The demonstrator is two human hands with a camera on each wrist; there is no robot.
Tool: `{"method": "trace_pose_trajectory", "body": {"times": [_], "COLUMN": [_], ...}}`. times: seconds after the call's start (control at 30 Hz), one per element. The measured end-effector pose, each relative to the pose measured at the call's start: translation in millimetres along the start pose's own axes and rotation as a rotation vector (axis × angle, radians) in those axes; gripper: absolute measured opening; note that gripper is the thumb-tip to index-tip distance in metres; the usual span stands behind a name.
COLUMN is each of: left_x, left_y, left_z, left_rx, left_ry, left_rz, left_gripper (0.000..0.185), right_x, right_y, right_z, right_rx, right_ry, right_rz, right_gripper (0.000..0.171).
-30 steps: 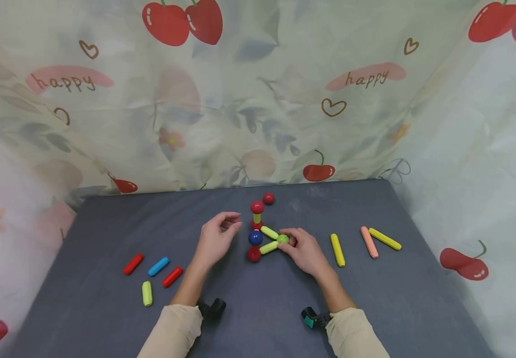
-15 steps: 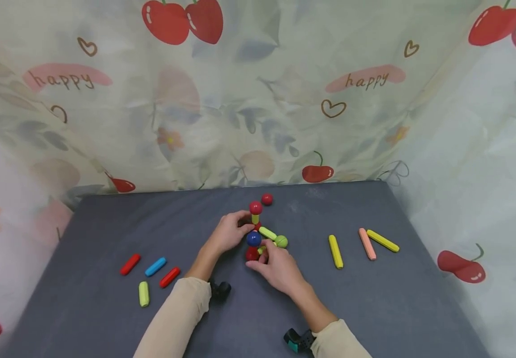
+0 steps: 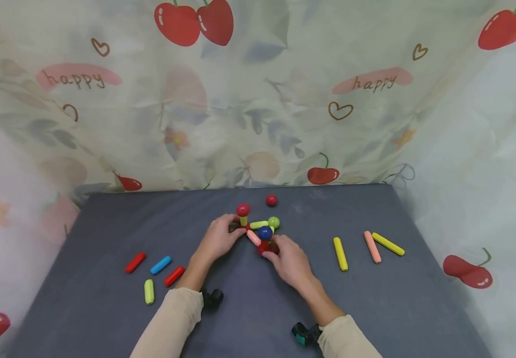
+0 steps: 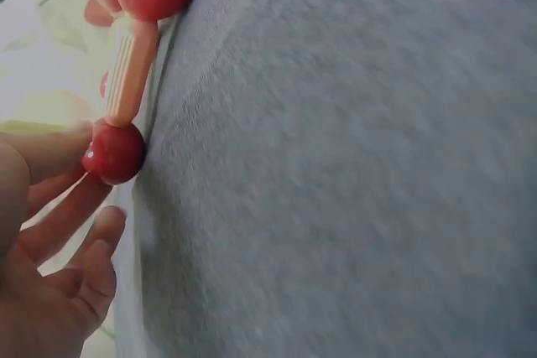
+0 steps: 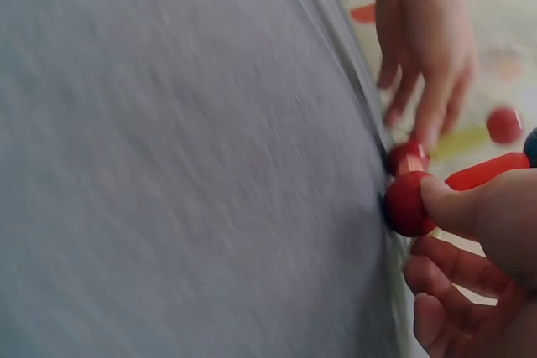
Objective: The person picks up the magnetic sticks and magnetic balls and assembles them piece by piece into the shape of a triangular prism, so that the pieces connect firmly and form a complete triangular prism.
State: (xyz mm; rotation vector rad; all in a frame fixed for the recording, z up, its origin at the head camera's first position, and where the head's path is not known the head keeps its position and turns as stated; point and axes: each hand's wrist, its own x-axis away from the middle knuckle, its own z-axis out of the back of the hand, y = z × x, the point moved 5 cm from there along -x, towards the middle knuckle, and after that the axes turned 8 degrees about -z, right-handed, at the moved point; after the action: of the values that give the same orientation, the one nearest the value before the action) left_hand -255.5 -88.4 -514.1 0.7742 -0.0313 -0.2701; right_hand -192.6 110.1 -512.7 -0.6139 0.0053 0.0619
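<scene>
1. I have the left hand [image 3: 220, 233] pinching a glossy dark-red ball [image 4: 114, 153] between thumb and fingertips; the right hand [image 3: 291, 261] has its thumb and fingers clamped on a second red ball [image 5: 409, 204].
2. A ribbed pink rod [image 4: 132, 73] joins those two, low at the middle of the dark grey tabletop [image 3: 249, 308].
3. Above the left one I see an upright lime rod [image 3: 243, 220] capped with red; above the right, a red rod [image 5: 487, 172] bears a blue ball [image 3: 264, 233].
4. A green ball [image 3: 274, 222] sits behind, on a lime side rod [image 3: 259, 225].
5. Farther back lies a loose red ball [image 3: 272, 200]; sticks in mixed colours [image 3: 161, 265] flank both arms.
</scene>
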Motion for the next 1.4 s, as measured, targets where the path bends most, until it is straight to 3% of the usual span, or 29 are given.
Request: {"method": "trace_pose_trajectory", "body": {"times": [0.23,0.43,0.67,0.87,1.1,1.4], "left_x": [15.8,21.4,24.2,24.3,19.7,17.6], "left_y": [5.1,12.2,11.8,8.1,6.8,8.3], "left_z": [-2.0,-3.4,-2.7,-3.2,-2.9,-1.3], "left_rx": [-0.089,-0.126,-0.116,-0.113,-0.162,-0.22], "left_ry": [-0.016,-0.02,0.056,0.08,0.047,0.04], "left_rz": [0.021,0.016,0.008,0.051,0.115,0.127], "left_gripper": [0.027,0.027,0.029,0.029,0.034,0.033], "right_x": [-20.6,-25.6,-15.7,-6.8,2.9,15.7], "right_y": [24.1,28.1,30.6,50.3,89.0,122.8], "right_z": [14.3,16.4,22.7,40.2,58.6,75.8], "right_rx": [0.044,0.144,0.266,0.322,0.376,0.43], "right_ry": [0.018,0.015,0.059,0.054,0.058,0.03], "right_rz": [-0.002,0.031,0.053,0.019,-0.036,-0.095], "right_gripper": [0.034,0.038,0.075,0.092,0.101,0.097]}}
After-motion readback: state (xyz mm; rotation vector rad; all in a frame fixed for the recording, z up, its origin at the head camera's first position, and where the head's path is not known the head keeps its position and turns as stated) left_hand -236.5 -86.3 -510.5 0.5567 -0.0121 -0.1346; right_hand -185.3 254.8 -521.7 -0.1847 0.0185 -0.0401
